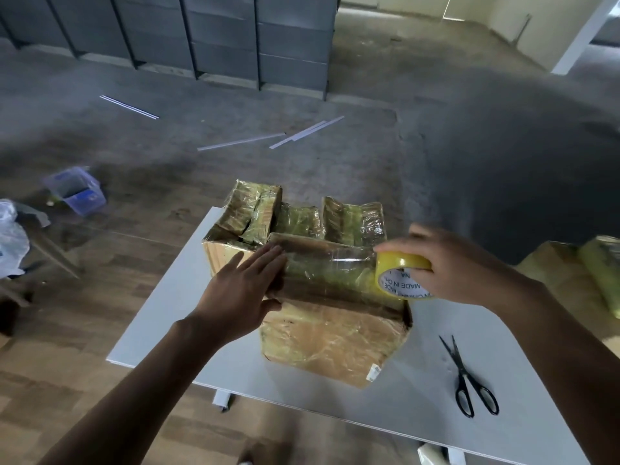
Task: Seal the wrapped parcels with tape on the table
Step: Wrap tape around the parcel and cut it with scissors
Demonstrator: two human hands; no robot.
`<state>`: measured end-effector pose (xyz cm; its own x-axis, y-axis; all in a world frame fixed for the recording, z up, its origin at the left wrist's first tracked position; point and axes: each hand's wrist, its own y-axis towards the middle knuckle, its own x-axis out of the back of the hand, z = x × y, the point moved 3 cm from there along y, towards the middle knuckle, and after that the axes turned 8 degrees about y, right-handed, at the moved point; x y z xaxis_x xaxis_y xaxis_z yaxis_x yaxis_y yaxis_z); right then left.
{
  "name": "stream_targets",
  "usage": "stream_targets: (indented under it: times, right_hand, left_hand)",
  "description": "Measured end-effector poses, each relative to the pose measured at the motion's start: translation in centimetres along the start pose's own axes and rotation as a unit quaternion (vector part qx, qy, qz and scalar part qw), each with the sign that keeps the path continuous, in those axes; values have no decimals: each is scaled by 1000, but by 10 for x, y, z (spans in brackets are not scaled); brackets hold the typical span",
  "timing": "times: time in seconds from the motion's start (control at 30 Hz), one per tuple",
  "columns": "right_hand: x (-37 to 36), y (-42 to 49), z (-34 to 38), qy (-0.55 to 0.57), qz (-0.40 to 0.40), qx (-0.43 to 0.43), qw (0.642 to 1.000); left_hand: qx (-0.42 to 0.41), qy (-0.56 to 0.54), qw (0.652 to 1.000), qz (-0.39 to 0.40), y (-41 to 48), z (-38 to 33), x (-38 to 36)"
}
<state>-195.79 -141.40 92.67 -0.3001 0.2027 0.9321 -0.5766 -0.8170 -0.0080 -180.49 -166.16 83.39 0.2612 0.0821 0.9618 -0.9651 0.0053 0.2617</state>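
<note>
A cardboard parcel (335, 337) wrapped in clear film stands in the middle of the white table (419, 397), its upper flaps standing open. My left hand (241, 290) lies flat with straight fingers on the left end of the near flap (322, 270). My right hand (459, 266) grips a yellow roll of tape (399, 275) at the flap's right end, and a clear strip of tape runs from the roll leftward along the flap.
Black scissors (468, 380) lie on the table to the right of the parcel. More wrapped parcels (600, 270) sit at the right edge. On the floor are a blue plastic bin (75, 191), white strips (305, 132) and a plastic bag (10, 239).
</note>
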Motion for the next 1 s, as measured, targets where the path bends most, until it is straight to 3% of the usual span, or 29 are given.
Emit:
stream_targets:
  times: [0.13, 0.3, 0.5, 0.6, 0.7, 0.87, 0.93, 1.0]
  right_hand:
    - [-5, 1, -8, 24, -11, -7, 1000]
    - [-6, -3, -13, 45, -5, -3, 999]
    - [-12, -8, -18, 87, -51, -3, 995]
    - [-17, -15, -29, 177, -131, -14, 975]
    - [-29, -24, -34, 270, -137, -28, 953]
    - [-56, -28, -41, 401, -213, -72, 888]
    - [-54, -29, -45, 384, -222, -91, 892]
    - [-44, -30, -47, 315, -209, -89, 922]
  left_hand:
    - [-18, 104, 993, 54, 17, -28, 9]
    - [-79, 34, 996, 31, 39, -83, 4]
    - [-71, 9, 997, 28, 51, -93, -8]
    - [-75, -13, 997, 19, 48, -90, -9]
    - [-70, -20, 997, 22, 47, -89, -8]
    - [-48, -8, 998, 48, 49, -94, -9]
    - [-49, 2, 997, 57, 50, -93, -10]
    - [-51, 18, 997, 63, 52, -93, -10]
